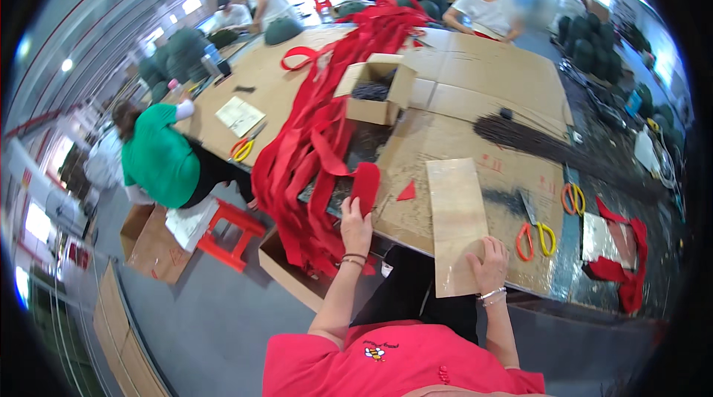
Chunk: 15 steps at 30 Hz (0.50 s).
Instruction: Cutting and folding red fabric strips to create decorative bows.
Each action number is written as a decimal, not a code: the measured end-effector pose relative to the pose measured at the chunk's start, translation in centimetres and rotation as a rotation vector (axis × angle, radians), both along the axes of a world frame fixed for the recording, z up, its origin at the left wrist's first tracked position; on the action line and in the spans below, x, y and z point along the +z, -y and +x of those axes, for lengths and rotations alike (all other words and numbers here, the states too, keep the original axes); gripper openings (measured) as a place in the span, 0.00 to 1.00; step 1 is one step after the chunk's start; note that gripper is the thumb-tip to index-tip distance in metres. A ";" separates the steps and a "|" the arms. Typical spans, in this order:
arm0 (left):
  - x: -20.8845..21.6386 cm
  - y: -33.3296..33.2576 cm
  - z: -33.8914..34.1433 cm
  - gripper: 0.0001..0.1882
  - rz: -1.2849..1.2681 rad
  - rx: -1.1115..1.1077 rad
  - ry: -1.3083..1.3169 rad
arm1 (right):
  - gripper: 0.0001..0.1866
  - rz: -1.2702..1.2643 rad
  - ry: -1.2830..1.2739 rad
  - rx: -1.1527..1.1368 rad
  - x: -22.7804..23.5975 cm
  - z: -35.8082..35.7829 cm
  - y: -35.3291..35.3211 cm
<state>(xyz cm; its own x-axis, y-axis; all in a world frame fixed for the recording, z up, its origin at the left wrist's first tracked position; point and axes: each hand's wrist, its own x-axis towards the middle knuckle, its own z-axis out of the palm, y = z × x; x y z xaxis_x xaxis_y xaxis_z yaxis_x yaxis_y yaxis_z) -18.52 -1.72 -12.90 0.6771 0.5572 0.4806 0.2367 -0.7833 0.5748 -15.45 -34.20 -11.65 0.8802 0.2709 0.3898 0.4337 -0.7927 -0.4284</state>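
Observation:
A long red fabric strip [365,183] ends in a rounded loop beside the table's near edge. My left hand [356,232] is closed on its lower end. The strip comes off a large heap of red strips [297,163] that hangs over the table edge. To the right lies a pale, flat rectangular board [457,207], its near end at the table edge. My right hand [490,267] rests on the lower right corner of that board, fingers apart. Scissors [536,226] with orange and yellow handles lie just right of it.
An open carton [379,91] holds dark pieces. Bundled dark rods [553,150] lie at right, near more scissors [572,199] and red scraps [631,263]. Cardboard [505,103] covers the table. A person in green [160,155] works at left beside a red stool [232,233]; others work farther back.

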 end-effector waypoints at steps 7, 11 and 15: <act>0.0 -1.4 0.8 0.17 -0.050 0.063 -0.082 | 0.38 -0.052 -0.053 -0.017 0.0 0.4 -2.1; 2.2 -2.0 1.6 0.08 0.124 0.076 -0.015 | 0.44 -0.127 -0.076 -0.015 -0.4 0.6 -2.9; 7.4 -1.9 3.7 0.08 0.212 0.015 0.322 | 0.45 -0.118 -0.132 -0.032 0.2 0.5 -3.1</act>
